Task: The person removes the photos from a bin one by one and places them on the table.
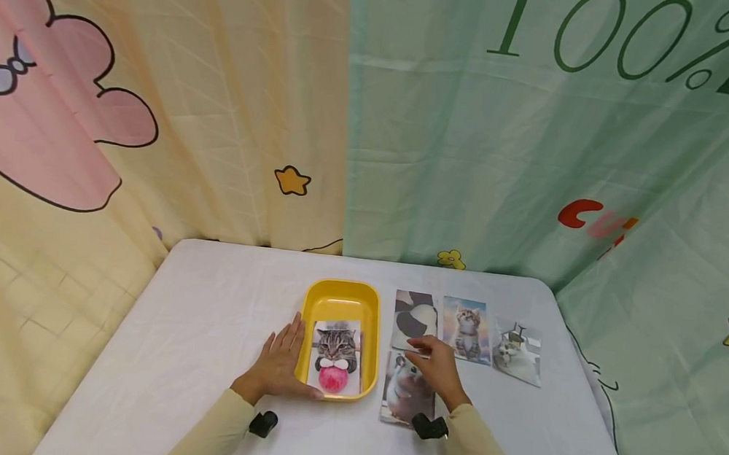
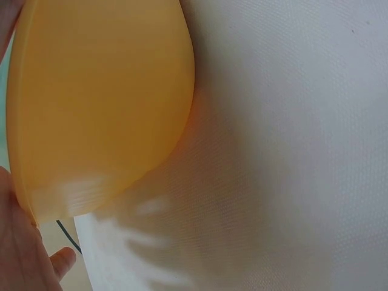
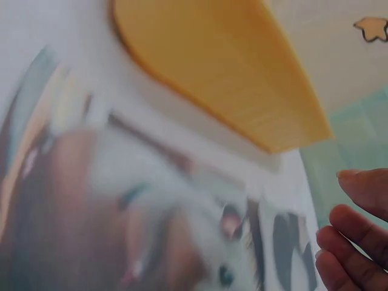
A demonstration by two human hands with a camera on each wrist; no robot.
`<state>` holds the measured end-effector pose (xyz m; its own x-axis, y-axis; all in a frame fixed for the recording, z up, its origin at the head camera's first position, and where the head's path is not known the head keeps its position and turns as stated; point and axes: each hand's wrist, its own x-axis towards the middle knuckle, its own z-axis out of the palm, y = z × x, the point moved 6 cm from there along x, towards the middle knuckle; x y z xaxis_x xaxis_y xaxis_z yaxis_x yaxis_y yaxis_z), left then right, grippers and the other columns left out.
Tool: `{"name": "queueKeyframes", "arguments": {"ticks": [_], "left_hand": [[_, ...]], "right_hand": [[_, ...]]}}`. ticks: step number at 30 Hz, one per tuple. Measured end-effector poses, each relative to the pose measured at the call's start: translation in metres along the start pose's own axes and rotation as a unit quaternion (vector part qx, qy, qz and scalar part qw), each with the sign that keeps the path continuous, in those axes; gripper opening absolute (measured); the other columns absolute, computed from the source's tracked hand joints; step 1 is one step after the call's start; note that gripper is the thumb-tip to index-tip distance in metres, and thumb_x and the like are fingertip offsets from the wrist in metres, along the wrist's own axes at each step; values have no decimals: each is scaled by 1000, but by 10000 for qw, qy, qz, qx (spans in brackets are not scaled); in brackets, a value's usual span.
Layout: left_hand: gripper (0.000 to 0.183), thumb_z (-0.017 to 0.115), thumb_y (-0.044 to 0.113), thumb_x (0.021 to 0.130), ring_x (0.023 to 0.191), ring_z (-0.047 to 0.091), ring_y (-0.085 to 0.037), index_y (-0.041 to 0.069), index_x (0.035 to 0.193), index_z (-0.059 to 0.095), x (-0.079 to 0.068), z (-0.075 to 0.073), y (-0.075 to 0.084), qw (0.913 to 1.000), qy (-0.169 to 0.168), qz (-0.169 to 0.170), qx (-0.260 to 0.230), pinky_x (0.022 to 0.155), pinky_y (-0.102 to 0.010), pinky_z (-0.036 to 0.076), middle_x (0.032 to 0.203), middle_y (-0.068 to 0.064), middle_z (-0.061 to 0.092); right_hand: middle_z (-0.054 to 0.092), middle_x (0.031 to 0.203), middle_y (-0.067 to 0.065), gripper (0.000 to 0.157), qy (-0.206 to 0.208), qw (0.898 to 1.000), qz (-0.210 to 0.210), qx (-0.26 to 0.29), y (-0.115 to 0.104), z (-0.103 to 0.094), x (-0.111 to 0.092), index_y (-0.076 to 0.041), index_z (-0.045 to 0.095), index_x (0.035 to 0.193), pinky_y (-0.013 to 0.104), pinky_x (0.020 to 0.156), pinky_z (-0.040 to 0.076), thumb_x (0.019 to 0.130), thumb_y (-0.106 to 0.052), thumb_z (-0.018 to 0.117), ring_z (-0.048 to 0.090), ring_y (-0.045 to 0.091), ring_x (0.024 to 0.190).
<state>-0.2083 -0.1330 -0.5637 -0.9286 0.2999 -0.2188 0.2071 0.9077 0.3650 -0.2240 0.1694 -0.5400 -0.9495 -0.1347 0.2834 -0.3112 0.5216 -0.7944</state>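
My left hand (image 1: 279,364) rests against the left side of a yellow tray (image 1: 309,295), fingers extended along the rim and thumb at the near-left corner. Inside the tray lies a picture card of a tabby cat with a pink ball (image 1: 335,360). My right hand (image 1: 439,370) hovers over a hamster card (image 1: 411,393), fingers loosely bent. In the right wrist view, a gap shows between thumb and fingers (image 3: 348,245), with nothing held there. Just beyond that hand lies a grey and white patterned card (image 1: 414,313).
To the right lie a kitten card (image 1: 468,333) and a card with a grey and white animal (image 1: 519,352). They lie on a white-covered table (image 1: 220,287). Printed curtains (image 1: 411,151) hang behind and beside the table.
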Motion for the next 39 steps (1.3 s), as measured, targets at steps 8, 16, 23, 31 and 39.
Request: {"name": "queueKeyframes", "arguments": {"ticks": [8, 16, 23, 31, 39], "left_hand": [[144, 73, 77, 55, 146, 10, -36, -3, 153, 4, -3, -2, 2, 10000, -32, 41, -21, 116, -56, 7, 161, -18, -4], [143, 72, 78, 55, 145, 13, -38, -3, 153, 5, -3, -3, 3, 10000, -6, 95, -26, 115, -58, 8, 161, -18, -2], [142, 72, 77, 56, 145, 13, -37, -2, 153, 4, -1, -4, 2, 10000, 1, 66, 26, 115, -58, 8, 161, -17, -3], [144, 69, 81, 56, 146, 10, -36, -2, 153, 2, -1, -1, -2, 9999, -73, 84, 12, 115, -57, 6, 161, -17, -5], [142, 67, 81, 57, 146, 11, -36, -1, 153, 3, -1, -1, -1, 9999, -81, 121, 60, 115, -57, 6, 161, -16, -4]], "right_hand": [[69, 104, 12, 22, -530, 9974, 364, 332, -38, 34, 37, 1, 70, 107, 42, 88, 53, 86, -7, 72, 65, 29, 96], [66, 112, 19, 26, -1207, 9860, 575, 993, -54, 79, 55, 5, 67, 112, 44, 94, 50, 88, -7, 69, 62, 33, 104], [64, 115, 23, 28, -1386, 9689, 1263, 1615, -51, 113, 63, 8, 65, 114, 46, 98, 46, 90, -5, 67, 58, 35, 110], [69, 109, 12, 31, -1575, 9655, 1939, 743, -40, 141, 64, 0, 69, 112, 43, 96, 48, 83, -9, 75, 62, 26, 102], [69, 104, 9, 30, -1903, 9643, 1832, 180, -40, 146, 59, -1, 70, 110, 40, 91, 52, 82, -10, 76, 61, 21, 91]]}}
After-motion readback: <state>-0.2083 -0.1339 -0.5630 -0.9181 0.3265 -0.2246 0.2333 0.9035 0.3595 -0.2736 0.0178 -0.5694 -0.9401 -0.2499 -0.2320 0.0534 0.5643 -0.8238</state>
